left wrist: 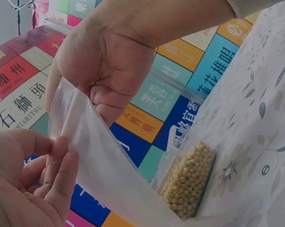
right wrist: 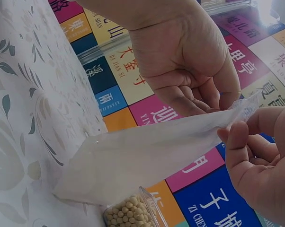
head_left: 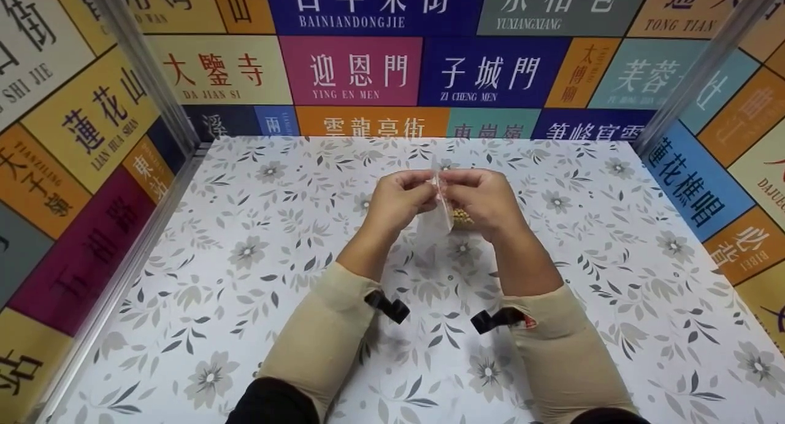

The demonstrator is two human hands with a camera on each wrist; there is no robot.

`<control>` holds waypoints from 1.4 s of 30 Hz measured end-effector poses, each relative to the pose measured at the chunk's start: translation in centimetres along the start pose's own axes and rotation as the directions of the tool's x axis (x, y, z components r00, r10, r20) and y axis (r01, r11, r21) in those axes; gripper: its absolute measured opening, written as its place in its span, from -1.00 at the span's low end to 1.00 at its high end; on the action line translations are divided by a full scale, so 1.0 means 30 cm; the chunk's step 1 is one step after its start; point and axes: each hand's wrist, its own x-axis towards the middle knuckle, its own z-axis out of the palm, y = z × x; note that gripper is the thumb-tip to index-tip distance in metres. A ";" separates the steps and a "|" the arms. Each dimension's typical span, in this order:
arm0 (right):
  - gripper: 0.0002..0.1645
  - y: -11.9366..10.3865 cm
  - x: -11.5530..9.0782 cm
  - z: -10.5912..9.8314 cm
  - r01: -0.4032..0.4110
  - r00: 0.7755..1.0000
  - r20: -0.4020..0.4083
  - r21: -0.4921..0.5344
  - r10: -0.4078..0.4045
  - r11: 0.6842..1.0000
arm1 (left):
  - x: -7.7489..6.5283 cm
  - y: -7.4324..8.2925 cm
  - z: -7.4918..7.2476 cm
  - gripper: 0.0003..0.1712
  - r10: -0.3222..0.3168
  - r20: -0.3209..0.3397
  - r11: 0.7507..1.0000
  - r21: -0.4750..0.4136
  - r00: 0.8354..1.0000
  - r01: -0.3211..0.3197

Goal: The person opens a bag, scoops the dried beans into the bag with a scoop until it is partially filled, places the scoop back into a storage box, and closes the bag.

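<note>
A translucent zip-lock plastic bag (head_left: 443, 210) is held up between both hands, near the middle of the table. My left hand (head_left: 395, 204) pinches its top edge from the left, thumb against fingers. From the other side my right hand (head_left: 487, 202) pinches the same zip edge. The left wrist view shows the bag (left wrist: 104, 158) hanging flat toward the table, with no contents visible in it. Beside it stands a clear box of round yellowish beans (left wrist: 189, 182), partly hidden behind the right hand in the head view.
A white tabletop with a grey flower pattern (head_left: 245, 252) spreads around the hands. Panels with coloured Chinese signs (head_left: 352, 71) rise at the back and both sides. Small black wrist devices (head_left: 389, 307) sit at the sleeve cuffs.
</note>
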 end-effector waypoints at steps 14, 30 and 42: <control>-0.64 0.004 0.012 -0.018 -0.006 0.999 -0.050 0.005 0.007 1.000 | 0.005 -0.005 -0.014 -0.68 0.023 -0.017 0.999 0.035 1.000 -0.022; -0.74 0.029 0.033 -0.079 -0.060 0.988 -0.143 0.045 0.065 0.997 | 0.020 -0.008 -0.069 -0.77 0.047 -0.115 0.992 0.120 0.992 -0.033; -0.73 0.030 0.038 -0.120 -0.095 0.980 -0.175 0.012 0.096 0.995 | 0.048 -0.014 -0.125 -0.79 0.024 -0.107 0.980 0.199 0.994 -0.003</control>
